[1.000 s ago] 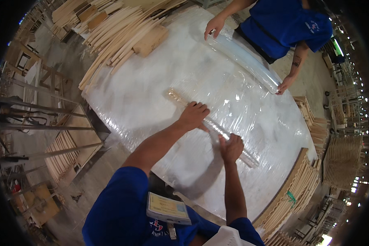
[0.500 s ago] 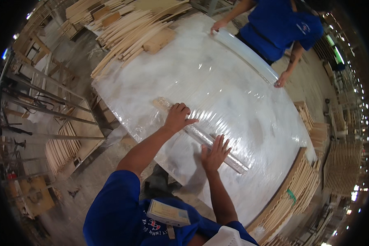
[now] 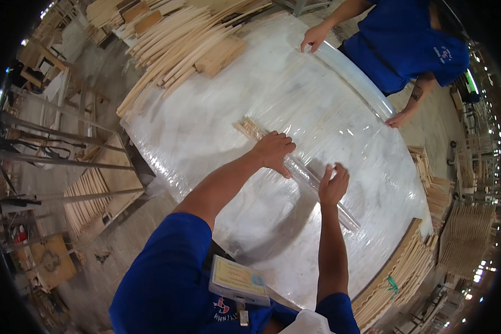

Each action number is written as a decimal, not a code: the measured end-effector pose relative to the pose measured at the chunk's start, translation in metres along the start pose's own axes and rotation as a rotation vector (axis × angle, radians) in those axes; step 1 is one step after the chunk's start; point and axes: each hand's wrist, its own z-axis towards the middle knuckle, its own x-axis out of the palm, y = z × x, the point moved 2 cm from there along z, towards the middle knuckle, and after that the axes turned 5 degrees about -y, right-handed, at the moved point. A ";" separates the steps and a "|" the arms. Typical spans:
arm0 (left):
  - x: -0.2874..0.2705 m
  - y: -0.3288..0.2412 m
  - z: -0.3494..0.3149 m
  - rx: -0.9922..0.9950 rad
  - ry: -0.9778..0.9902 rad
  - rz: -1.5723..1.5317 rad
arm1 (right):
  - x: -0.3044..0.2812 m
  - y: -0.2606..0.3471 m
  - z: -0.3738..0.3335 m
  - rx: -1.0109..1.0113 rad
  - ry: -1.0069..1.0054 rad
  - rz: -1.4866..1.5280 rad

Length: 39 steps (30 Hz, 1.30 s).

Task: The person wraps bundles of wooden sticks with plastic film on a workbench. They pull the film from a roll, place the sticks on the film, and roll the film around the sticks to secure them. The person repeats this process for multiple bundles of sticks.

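Observation:
A long narrow bundle of wood strips (image 3: 250, 129) wrapped in clear plastic film (image 3: 301, 173) lies slantwise on the film-covered table (image 3: 273, 222). Over its upper-left part my left hand (image 3: 274, 153) is closed, fingers on the far side and thumb on the near side. My right hand (image 3: 333, 185) rests across the lower-right part, its thumb apart from loosely bent fingers. Across the table a co-worker in blue holds a roll of clear film (image 3: 353, 78) by both ends, and film stretches over the table from there.
Loose wood strips (image 3: 167, 47) and a wood block (image 3: 220, 55) lie at the table's far left. Stacked strips with a green tie (image 3: 394, 284) stand along the right edge. Metal rails (image 3: 67, 156) and another strip stack (image 3: 89, 195) are on the left.
Both my hands and the wrapped bundle have moved away from me and to the right. My right hand's fingers have gone from spread to bent. The co-worker still holds the film roll.

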 end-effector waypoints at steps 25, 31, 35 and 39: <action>0.008 -0.011 -0.153 -0.218 -0.510 0.054 | -0.032 0.086 -0.135 -0.108 0.256 -0.152; 0.011 -0.018 -0.079 -0.009 -0.401 0.086 | -0.001 0.033 -0.022 -0.072 0.060 -0.144; -0.005 -0.004 -0.028 0.009 -0.057 0.105 | 0.007 0.012 0.019 -0.066 -0.141 0.003; -0.006 -0.001 -0.024 -0.016 -0.032 0.105 | -0.003 0.017 -0.018 0.010 0.069 -0.001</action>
